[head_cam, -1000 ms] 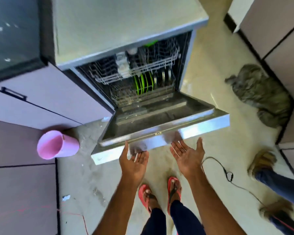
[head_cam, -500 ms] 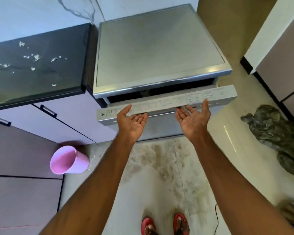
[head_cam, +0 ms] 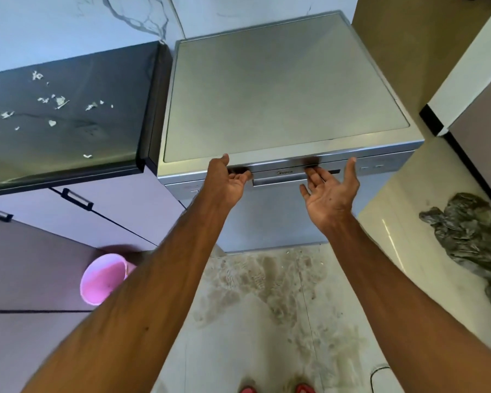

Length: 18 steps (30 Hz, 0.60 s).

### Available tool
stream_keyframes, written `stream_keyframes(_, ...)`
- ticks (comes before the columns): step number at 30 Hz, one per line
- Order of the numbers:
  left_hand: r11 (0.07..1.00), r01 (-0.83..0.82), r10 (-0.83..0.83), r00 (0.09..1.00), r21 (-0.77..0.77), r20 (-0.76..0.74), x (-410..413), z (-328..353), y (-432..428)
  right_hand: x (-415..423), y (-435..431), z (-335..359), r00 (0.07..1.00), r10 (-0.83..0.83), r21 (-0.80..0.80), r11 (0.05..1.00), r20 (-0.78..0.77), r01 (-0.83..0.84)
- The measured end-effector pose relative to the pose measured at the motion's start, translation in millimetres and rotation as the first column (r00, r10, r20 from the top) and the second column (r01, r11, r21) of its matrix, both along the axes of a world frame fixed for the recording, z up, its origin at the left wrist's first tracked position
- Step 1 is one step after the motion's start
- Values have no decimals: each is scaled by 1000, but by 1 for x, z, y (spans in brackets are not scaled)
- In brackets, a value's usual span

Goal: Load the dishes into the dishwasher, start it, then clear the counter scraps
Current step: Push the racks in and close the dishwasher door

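Directly ahead of the fingers: dishwasher (head_cam: 287, 89), freestanding, silver-grey, flat matt top, brand mark on the control strip (head_cam: 284, 173). Its door (head_cam: 267, 219) stands upright and appears flush with the cabinet, no gap showing.

Left hand (head_cam: 228, 182): thumb raised at the top edge, fingers (head_cam: 243, 176) bent, tips against the left part of the control strip; nothing grasped. Right hand (head_cam: 330, 191): palm turned up and released, fingers (head_cam: 316, 175) straight, tips touching the strip just right of the brand mark, thumb spread wide.

Step in hand, as judged: seating the door, then starting the cycle. Recommended practice:
- Even pressure from both hands at the top of the door until the latch catches; a one-sided push risks a door that looks shut but is not.
- One fingertip then goes to the buttons (head_cam: 370, 167), near the right fingers on their right; markings too small to read.
- Dishes are hidden behind the door, so loading cannot be checked.

Left of the left fingers: dark worktop (head_cam: 111, 80), just beside the dishwasher's side, carrying pale scraps (head_cam: 59, 101) scattered toward its far left; not yet cleared.

Below the left forearm: pink bucket (head_cam: 105, 279) on the floor (head_cam: 267, 321). Right of the right fingers, well apart: crumpled cloth (head_cam: 471, 231) on the floor.
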<state>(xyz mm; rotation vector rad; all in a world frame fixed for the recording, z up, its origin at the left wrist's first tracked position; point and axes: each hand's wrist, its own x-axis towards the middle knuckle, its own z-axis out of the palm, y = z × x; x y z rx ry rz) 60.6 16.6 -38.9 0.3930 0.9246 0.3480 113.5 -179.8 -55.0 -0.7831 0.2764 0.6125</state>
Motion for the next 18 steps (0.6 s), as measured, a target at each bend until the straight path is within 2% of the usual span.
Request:
stream_keyframes(5, 1000, 4, -2, 995, 28, -98, 0, 0, 2, -2, 0, -9, 1000, -15, 12, 1000, 7, 15)
stream_keyframes(12, 998, 0, 3, 998, 65, -55, -8, -8, -2, -8, 6, -9, 1000, -28, 21, 999, 8, 27)
stream_keyframes(15, 996, 51, -49, 998, 78, -33, -16, -3, -5, -15, 9, -12, 1000, 5, 15, 1000, 25, -5)
stream_keyframes(18, 973, 187, -181, 982, 135, -54, -31, 3, -8, -35, 20, -12, 996, 89, -32, 996, 31, -88)
